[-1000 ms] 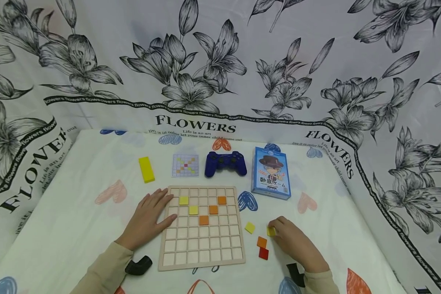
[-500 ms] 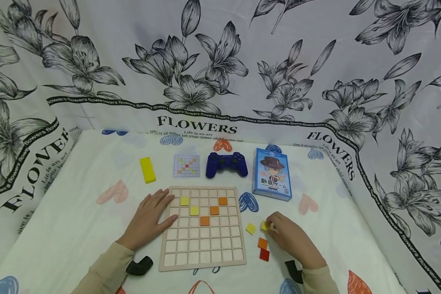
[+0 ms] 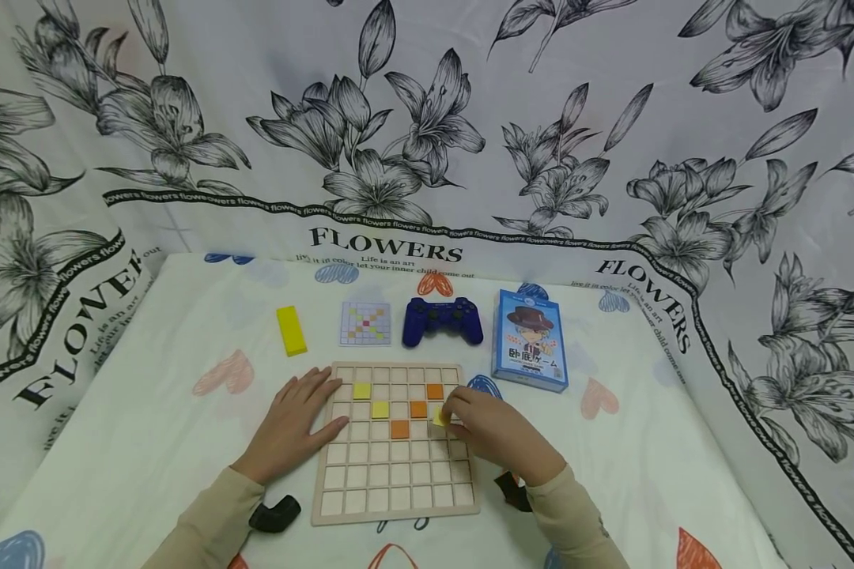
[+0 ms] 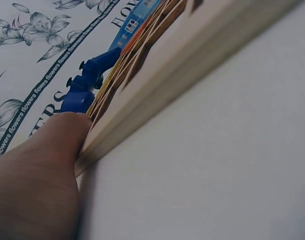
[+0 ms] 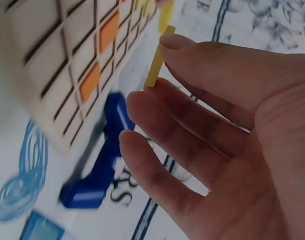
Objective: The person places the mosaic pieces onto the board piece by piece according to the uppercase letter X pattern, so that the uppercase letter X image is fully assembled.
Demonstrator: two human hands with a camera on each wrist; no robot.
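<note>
A wooden grid board [image 3: 398, 476] lies in the middle of the head view. Two yellow tiles [image 3: 362, 391] and three orange tiles [image 3: 400, 429] sit in its upper squares. My left hand [image 3: 288, 427] rests along the board's left edge, fingers spread and thumb over the frame. Over the board's right side, my right hand [image 3: 498, 431] pinches a yellow tile [image 3: 438, 417] between thumb and index finger. The right wrist view shows this tile [image 5: 159, 62] edge-on, held apart from the board, the other fingers loosely bent. Loose tiles right of the board are mostly hidden under the right arm.
Behind the board stand a yellow block [image 3: 292, 330], a small card with a coloured grid pattern [image 3: 366, 324], a dark blue game controller [image 3: 443, 322] and a blue box [image 3: 530, 340]. A black curved piece [image 3: 275, 514] shows by the left sleeve.
My right hand has picked up the yellow tile from the cloth and moved it left over the board. My left hand stays at the board's edge. The head view shifts slightly.
</note>
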